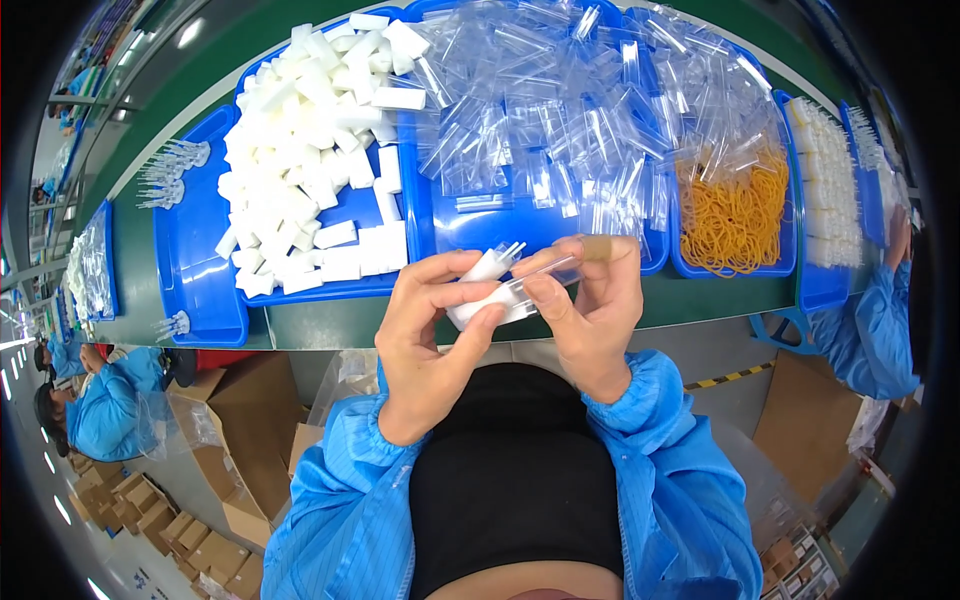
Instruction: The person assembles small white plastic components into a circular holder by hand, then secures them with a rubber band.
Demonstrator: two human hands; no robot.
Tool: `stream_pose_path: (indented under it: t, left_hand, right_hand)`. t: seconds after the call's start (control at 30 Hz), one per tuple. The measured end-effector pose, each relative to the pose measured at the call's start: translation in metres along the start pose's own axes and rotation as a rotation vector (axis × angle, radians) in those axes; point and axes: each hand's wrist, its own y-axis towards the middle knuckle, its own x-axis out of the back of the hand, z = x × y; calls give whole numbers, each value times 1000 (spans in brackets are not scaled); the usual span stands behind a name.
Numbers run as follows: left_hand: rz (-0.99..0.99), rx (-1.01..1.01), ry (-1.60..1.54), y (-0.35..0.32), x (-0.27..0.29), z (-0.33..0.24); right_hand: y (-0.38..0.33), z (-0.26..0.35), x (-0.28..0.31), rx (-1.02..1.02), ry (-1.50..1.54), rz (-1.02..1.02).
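In front of my body, just above the table's near edge, my left hand (428, 335) pinches a white foam block (482, 307) between thumb and fingers. Thin clear rods (508, 251) stick out from a white piece by my left index finger. My right hand (596, 325) grips a clear plastic sleeve (545, 277) between thumb and fingers, and a tan bandage wraps one of its fingers. The sleeve's left end meets the foam; how far the foam sits inside is hard to make out.
Behind my hands stand blue trays: one with a heap of white foam blocks (300, 150), one with clear sleeves (540, 110), one with orange rubber bands (735, 215). A left tray (200, 290) holds small clear parts. Co-workers in blue (110, 410) sit either side, near cardboard boxes (245, 425).
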Motion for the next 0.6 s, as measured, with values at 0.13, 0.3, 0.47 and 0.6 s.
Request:
stream_pose_path:
  t: [0.13,0.3,0.47,0.6]
  left_hand:
    - [36,-50,24,-2,1,6]
    - [-28,9,-49,-5,-3,5]
    - [-32,-63,79,-3,2,-1]
    - [-11,-134,142,-2,2,-3]
  right_hand:
    - [3,-1,6,28,-7,53]
    - [1,-5,4,-39,-27,67]
    - [14,7,10,-69,-88,82]
    - [10,6,9,-16,-170,154]
